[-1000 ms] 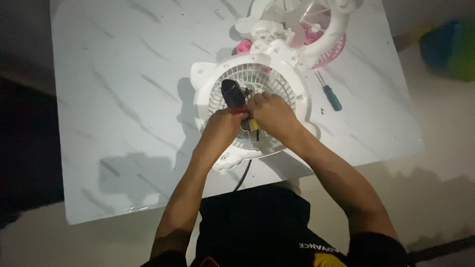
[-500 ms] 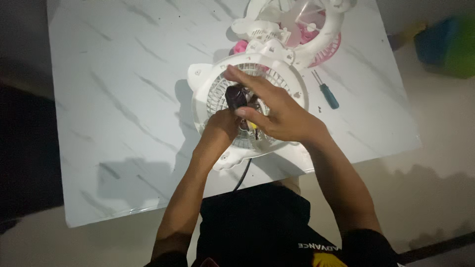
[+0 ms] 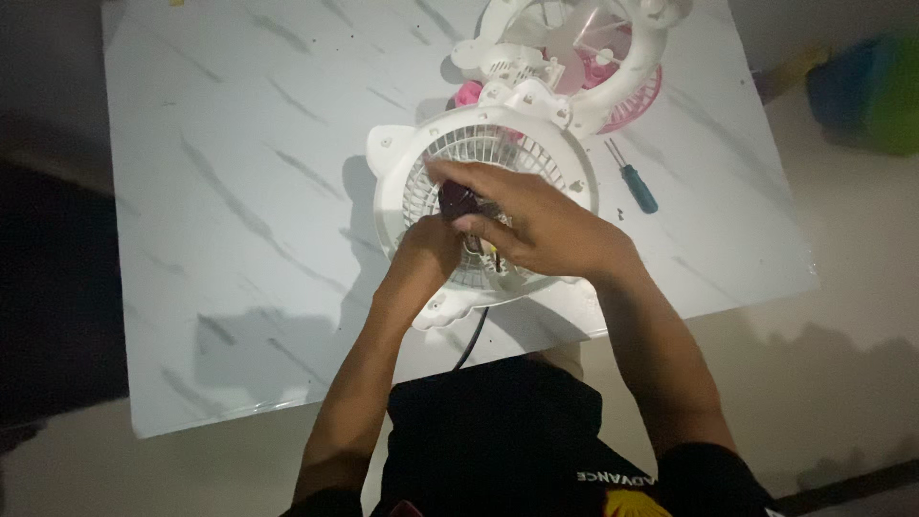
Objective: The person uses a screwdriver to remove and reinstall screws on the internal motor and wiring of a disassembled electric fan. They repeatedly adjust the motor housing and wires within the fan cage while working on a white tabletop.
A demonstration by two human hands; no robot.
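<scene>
I see my left hand point(image 3: 428, 251) low on the white fan grille point(image 3: 498, 206), which lies flat on the marble-look worktop point(image 3: 239, 191) near its front edge, its round face turned up toward me. My left fingers are curled in against the centre of the grille, next to a small dark part point(image 3: 458, 199) at the hub; I cannot tell whether they actually pinch it. My right hand point(image 3: 536, 225) lies across the grille from the right, fingers stretched out and close together, pointing left, their tips touching the ribs just above the dark part. That part is short, and its long axis seems to run from upper left to lower right, though my hands hide most of it. Something yellow point(image 3: 495, 253) shows under my right palm, too covered to name. A black cord point(image 3: 472, 337) leaves the near edge of the grille and drops off the worktop toward me. Touching the far rim of the grille is a second white fan housing point(image 3: 613, 77) with pink parts inside. A blue-handled screwdriver point(image 3: 633, 178) lies to the right, near the grille but apart from it, its shaft pointing up and left, its handle down and right.
</scene>
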